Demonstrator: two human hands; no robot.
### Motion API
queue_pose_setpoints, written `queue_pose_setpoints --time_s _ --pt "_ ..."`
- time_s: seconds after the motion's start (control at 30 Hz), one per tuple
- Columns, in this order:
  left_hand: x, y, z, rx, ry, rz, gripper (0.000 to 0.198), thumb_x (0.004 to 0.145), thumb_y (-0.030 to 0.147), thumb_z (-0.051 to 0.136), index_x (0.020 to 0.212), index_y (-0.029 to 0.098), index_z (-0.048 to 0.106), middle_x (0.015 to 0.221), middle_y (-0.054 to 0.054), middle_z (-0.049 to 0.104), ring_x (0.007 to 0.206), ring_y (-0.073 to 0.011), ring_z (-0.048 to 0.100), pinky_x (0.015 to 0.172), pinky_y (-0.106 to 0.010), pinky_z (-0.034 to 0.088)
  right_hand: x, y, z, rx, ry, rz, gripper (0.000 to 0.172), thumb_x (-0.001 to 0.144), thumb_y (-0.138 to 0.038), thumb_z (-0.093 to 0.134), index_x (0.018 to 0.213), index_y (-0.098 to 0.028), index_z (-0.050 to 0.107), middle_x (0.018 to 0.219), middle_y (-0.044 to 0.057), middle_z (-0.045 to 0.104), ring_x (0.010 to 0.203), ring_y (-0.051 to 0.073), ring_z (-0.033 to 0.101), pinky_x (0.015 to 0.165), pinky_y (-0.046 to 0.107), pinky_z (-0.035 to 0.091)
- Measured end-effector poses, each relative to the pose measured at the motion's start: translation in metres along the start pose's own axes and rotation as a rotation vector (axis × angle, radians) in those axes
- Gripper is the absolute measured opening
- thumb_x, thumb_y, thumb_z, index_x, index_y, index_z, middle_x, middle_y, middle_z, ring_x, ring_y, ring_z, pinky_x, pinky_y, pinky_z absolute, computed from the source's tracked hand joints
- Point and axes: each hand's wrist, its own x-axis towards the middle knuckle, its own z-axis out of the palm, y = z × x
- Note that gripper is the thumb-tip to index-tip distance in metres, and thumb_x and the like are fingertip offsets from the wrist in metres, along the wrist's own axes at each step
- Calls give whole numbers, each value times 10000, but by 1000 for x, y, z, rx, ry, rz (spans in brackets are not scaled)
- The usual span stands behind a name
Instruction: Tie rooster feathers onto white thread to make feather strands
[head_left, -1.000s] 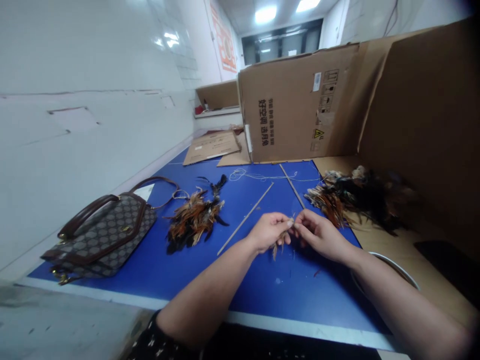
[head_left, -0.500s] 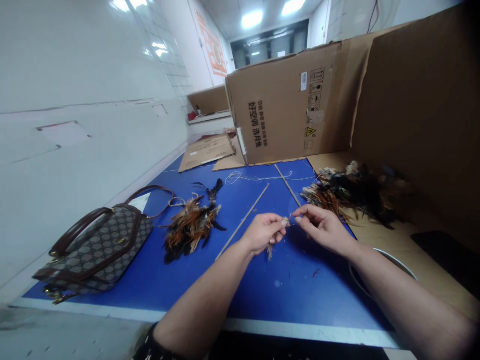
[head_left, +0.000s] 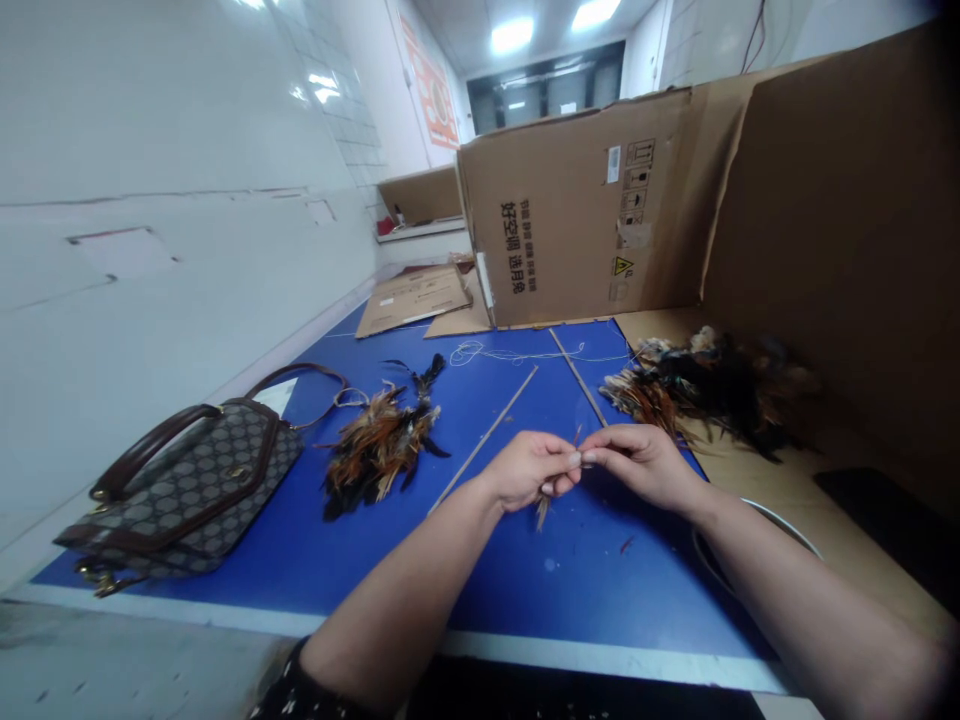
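Note:
Over the blue table [head_left: 517, 590], my left hand [head_left: 531, 470] is closed around a small bunch of feathers [head_left: 543, 512]; its brownish tips poke out below the fingers. My right hand [head_left: 643, 464] pinches thumb and forefinger together right against the left fingertips. What lies in that pinch is too small and covered to make out. A thin reddish sliver sticks up where the two hands meet. To the left lies a pile of brown, orange and black feathers [head_left: 382, 440]. Another heap of feathers [head_left: 720, 385] rests on cardboard at the right.
A patterned handbag [head_left: 202, 490] with brown handles stands at the left. Two thin strips, a near one [head_left: 487, 435] and a far one [head_left: 577, 375], lie on the table beside loose white thread [head_left: 480, 353]. Large cardboard [head_left: 570, 220] walls the back. A round rim [head_left: 780, 515] shows under my right forearm.
My right hand has moved left and its fingertips have come together against my left hand's. The gap between the hands has closed. My left hand keeps the feathers.

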Motion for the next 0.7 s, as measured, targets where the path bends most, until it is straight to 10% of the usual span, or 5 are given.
queue_pose_setpoints --time_s 0.5,0.7 --pt "3 1 2 -38 160 99 368 727 443 821 777 122 648 575 9 571 449 -50 424 441 -195 223 -3 -10 1 56 128 129 435 967 -466 617 1242 -150 731 850 67 754 723 179 665 672 283 539" --pt "-1 -4 3 307 118 27 366 812 486 724 750 130 670 554 5 561 451 -71 427 461 -213 288 -7 -13 -4 141 14 113 461 980 -472 611 1311 -162 694 804 44 708 639 136 585 593 250 476"
